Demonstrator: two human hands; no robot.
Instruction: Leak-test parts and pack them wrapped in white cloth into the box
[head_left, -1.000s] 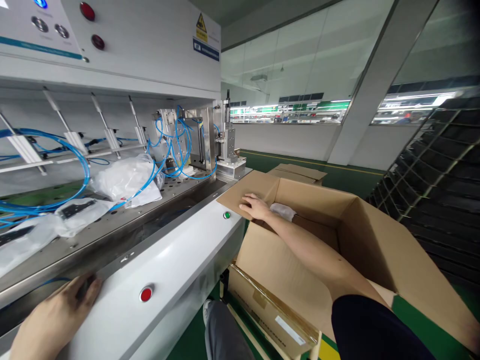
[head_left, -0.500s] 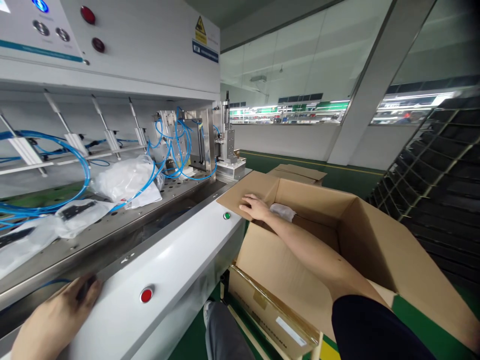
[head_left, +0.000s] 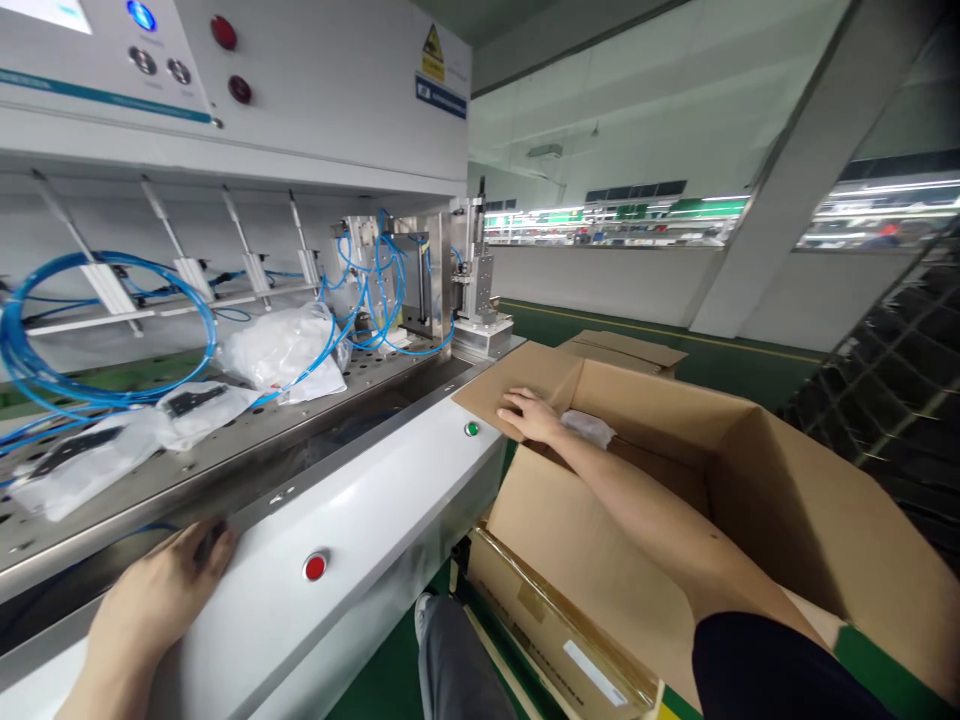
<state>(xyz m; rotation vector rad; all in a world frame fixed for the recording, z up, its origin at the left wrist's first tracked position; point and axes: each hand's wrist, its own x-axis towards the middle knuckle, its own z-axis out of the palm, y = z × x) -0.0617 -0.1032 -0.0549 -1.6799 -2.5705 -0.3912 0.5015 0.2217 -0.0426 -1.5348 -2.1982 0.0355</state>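
Observation:
My left hand [head_left: 161, 590] rests on the white front ledge [head_left: 360, 500] of a machine, left of a red button [head_left: 315, 566]. Its fingers are curled in beside the thumb, with a dark patch between them that I cannot make out. My right hand [head_left: 531, 414] lies palm down on the flap of an open cardboard box [head_left: 652, 400], fingers stretched out and slightly spread. Inside that box, behind my wrist, is a whitish plastic bag [head_left: 589, 428]. My right forearm reaches across the box opening.
Bagged dark parts [head_left: 97, 455] and a bulky clear bag [head_left: 281, 345] lie on the perforated metal bed, among blue air hoses [head_left: 112, 260]. A green button [head_left: 471, 429] sits near the flap. A taped carton [head_left: 555, 630] stands below; dark racks [head_left: 892, 370] stand right.
The view has swung slightly left, so everything appears shifted right. Both hands keep their places, the left on the ledge and the right on the flap.

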